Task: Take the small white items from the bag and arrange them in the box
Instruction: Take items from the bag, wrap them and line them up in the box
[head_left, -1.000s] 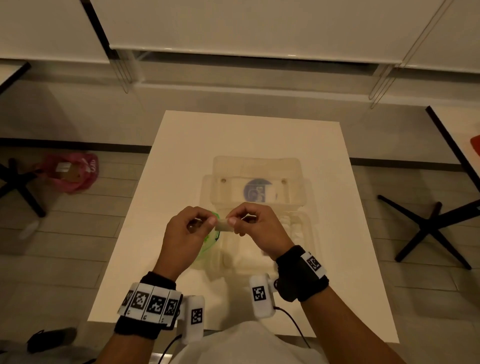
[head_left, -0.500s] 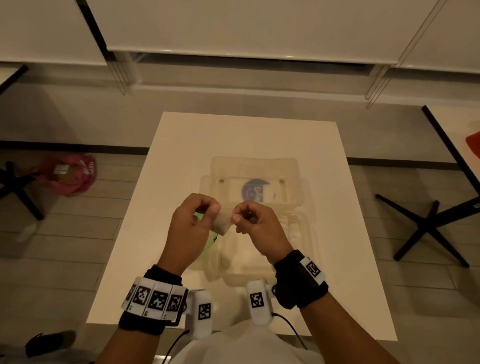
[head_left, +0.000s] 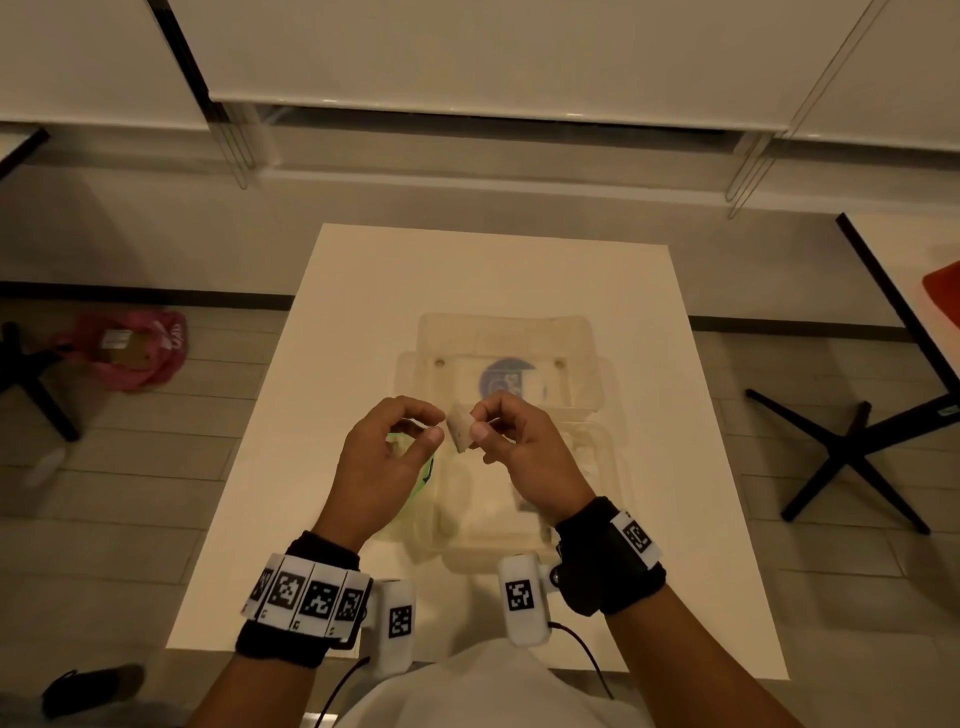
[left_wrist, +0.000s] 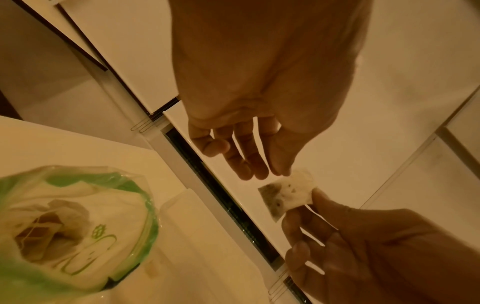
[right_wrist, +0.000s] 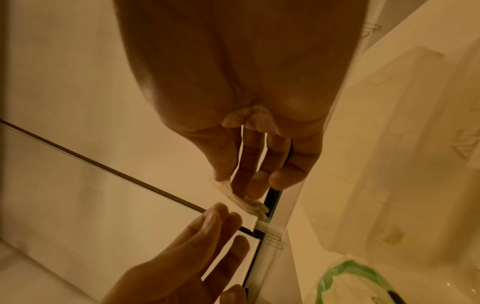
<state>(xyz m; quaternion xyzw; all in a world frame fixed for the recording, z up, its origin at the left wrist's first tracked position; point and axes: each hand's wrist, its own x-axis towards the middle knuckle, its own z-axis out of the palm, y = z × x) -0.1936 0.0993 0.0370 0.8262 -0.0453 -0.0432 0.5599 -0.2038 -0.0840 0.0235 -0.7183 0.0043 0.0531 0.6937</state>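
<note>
A small white item (head_left: 458, 430) hangs above the box, pinched between the thumb and forefinger of my right hand (head_left: 475, 421). My left hand (head_left: 434, 422) is beside it with loose, nearly straight fingers and holds nothing. In the left wrist view one left fingertip (left_wrist: 281, 172) just touches the item (left_wrist: 291, 195). The right wrist view shows the item (right_wrist: 242, 198) edge-on under my right fingers. The green and clear bag (left_wrist: 78, 216) lies on the table below my left hand. The clear box (head_left: 467, 530) stands open, its lid (head_left: 504, 332) folded back.
The white table (head_left: 322, 364) has bare surface left and right of the box. On the floor are a pink bag (head_left: 130, 353) at the left, black table legs (head_left: 852, 452) at the right and a dark shoe (head_left: 88, 686) near me.
Both hands pinched the item between them before. My left hand has let go and spread its fingers, while my right hand keeps the item, turned more upright and slightly higher.
</note>
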